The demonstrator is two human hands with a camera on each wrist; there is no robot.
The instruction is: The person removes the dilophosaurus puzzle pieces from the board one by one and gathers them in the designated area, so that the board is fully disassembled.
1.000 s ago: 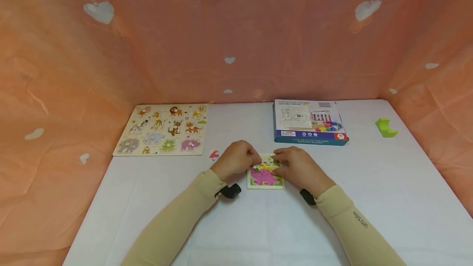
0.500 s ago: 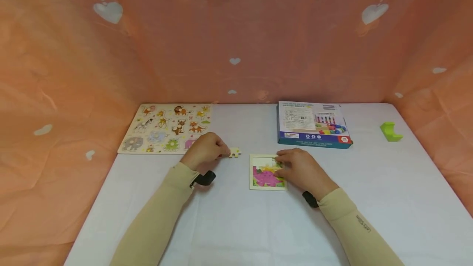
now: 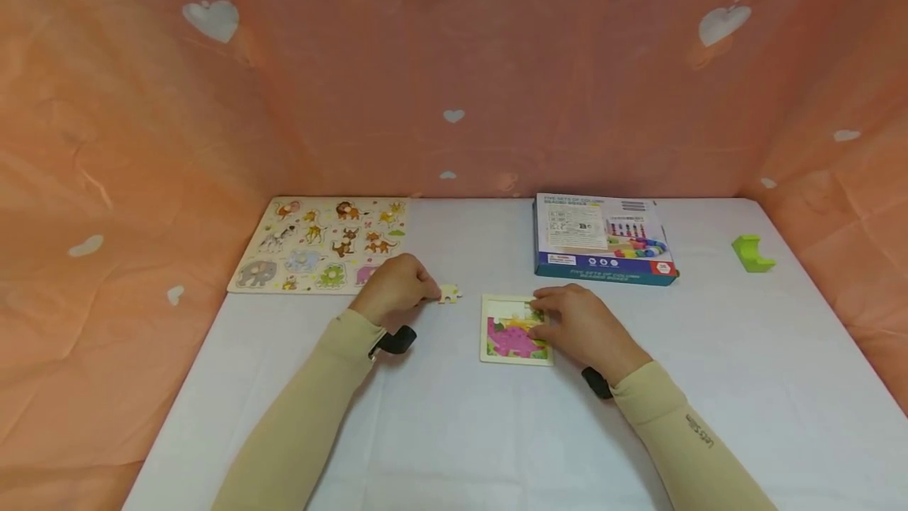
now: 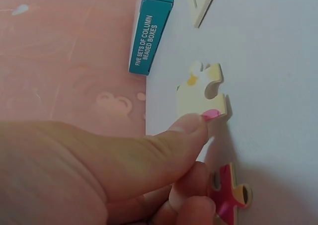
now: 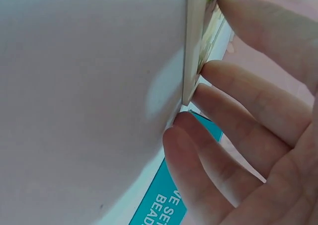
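My left hand [image 3: 399,287] pinches a cream jigsaw piece [image 4: 191,98] between thumb and fingers, left of the small framed puzzle. Yellow and pink marks show on that piece. Under the hand lies a second jigsaw piece [image 4: 227,190], mostly pink, partly hidden by the fingers. The puzzle frame [image 3: 484,330] is flat on the table; inside it are fitted pieces of a pink dinosaur picture [image 3: 507,340], with a bare white area along its top. My right hand [image 3: 580,326] rests at the frame's right side, its fairly straight fingertips touching the edge and the pieces there.
A wooden animal puzzle board [image 3: 284,282] lies at the back left, its near right corner behind my left hand. A flat bead box [image 3: 603,239] stands at the back right. Farther right is a green block [image 3: 752,253]. Orange cloth [image 3: 454,61] walls the table's back and sides.
My left hand has moved left from the puzzle's top, carrying the cream piece out and baring the white area. My right hand has stayed at the frame.
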